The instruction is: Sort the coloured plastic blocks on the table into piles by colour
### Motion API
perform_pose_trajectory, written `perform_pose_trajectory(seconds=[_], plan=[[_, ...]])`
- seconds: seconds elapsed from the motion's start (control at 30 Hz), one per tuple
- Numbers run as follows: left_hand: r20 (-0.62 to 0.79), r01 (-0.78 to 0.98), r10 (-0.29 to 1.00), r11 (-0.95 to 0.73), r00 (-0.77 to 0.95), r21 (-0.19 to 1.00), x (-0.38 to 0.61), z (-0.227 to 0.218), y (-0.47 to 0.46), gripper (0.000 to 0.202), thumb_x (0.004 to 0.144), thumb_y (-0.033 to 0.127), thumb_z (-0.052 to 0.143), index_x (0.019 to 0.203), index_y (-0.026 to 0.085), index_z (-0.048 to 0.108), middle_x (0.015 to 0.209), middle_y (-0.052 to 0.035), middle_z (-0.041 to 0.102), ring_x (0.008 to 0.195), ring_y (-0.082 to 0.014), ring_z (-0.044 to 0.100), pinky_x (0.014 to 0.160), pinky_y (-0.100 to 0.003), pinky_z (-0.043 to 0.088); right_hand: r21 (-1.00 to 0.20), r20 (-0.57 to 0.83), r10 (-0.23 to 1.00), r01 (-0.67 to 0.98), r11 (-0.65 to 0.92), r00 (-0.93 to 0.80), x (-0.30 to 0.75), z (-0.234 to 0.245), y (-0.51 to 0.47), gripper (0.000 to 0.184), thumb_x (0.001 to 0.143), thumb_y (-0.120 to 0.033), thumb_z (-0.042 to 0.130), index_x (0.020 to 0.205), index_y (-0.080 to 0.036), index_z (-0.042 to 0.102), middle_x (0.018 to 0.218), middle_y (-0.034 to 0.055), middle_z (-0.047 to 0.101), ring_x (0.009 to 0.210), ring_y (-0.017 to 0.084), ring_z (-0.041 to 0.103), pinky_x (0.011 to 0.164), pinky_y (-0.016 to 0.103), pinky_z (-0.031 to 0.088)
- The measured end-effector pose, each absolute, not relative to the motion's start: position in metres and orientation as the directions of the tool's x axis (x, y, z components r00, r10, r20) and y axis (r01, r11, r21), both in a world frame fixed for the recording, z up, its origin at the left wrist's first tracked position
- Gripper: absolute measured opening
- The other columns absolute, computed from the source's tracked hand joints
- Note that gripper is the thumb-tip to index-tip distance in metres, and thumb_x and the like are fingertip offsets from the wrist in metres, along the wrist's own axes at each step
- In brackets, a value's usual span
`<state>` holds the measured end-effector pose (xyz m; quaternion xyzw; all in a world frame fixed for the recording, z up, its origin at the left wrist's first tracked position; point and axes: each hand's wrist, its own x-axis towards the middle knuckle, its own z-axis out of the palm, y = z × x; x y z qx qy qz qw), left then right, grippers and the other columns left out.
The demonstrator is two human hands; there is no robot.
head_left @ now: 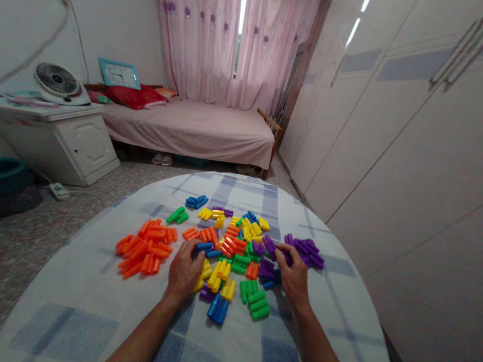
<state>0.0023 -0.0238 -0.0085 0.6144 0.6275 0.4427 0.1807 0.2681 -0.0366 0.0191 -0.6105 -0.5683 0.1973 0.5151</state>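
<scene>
Many small plastic peg blocks in orange, yellow, green, blue and purple lie on a round table with a checked cloth [77, 302]. An orange pile [145, 248] sits at the left and a purple pile [306, 250] at the right. The mixed pile [237, 251] fills the middle. My left hand [184, 271] rests palm down on the mixed pile's left edge, fingers curled over blue and yellow pieces. My right hand [294, 275] lies beside the purple pile, its fingers closed on purple pieces.
Small groups of blue blocks [196, 201] and green blocks [178, 215] lie further back. Beyond the table are a bed [195, 128], a white cabinet [65, 142] with a fan [57, 81], and wardrobe doors [405, 136] along the right.
</scene>
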Motion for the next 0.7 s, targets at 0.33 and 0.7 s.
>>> perform_pose_trajectory(seconds=[0.33, 0.7], plan=[[0.299, 0.614, 0.936, -0.129, -0.183, 0.779, 0.001, -0.009, -0.023, 0.026, 0.078, 0.031, 0.046, 0.099, 0.019, 0.058, 0.098, -0.0053, 0.061, 0.092, -0.0199, 0.059, 0.084, -0.035, 0.047, -0.857, 0.382, 0.871, 0.471, 0.209, 0.308, 0.284, 0.006, -0.028, 0.031, 0.077, -0.033, 0.05, 0.1, -0.017, 0.063, 0.099, 0.0076, 0.066, 0.093, 0.023, 0.06, 0.087, 0.038, 0.045], [0.301, 0.604, 0.934, -0.129, -0.192, 0.786, 0.0, -0.009, -0.023, 0.029, 0.075, 0.035, 0.047, 0.095, 0.02, 0.061, 0.098, -0.0057, 0.063, 0.095, -0.0222, 0.06, 0.086, -0.037, 0.048, -0.87, 0.433, 0.669, 0.474, 0.136, 0.604, 0.328, -0.007, -0.016, 0.035, 0.078, -0.038, 0.048, 0.102, -0.017, 0.063, 0.104, 0.009, 0.065, 0.098, 0.023, 0.058, 0.09, 0.041, 0.042]])
